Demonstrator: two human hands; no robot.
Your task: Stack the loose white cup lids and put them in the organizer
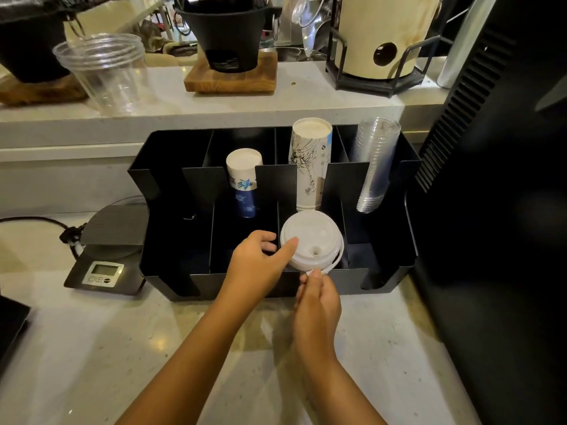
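Observation:
A stack of white cup lids [311,239] sits over a front compartment of the black organizer [389,271], third slot from the left. My left hand [257,262] holds the stack's left side, thumb pressed on the top lid's rim. My right hand [317,302] is at the stack's lower front edge, fingertips pinching the rim of the lowest lid. How deep the stack reaches into the slot is hidden by the front wall.
The organizer's back slots hold a blue-and-white paper cup stack [244,182], a taller illustrated cup stack [311,164] and clear plastic lids [376,167]. A digital scale [107,265] lies at its left, a black machine [497,210] at its right. Clear cups [107,72] stand on the raised shelf.

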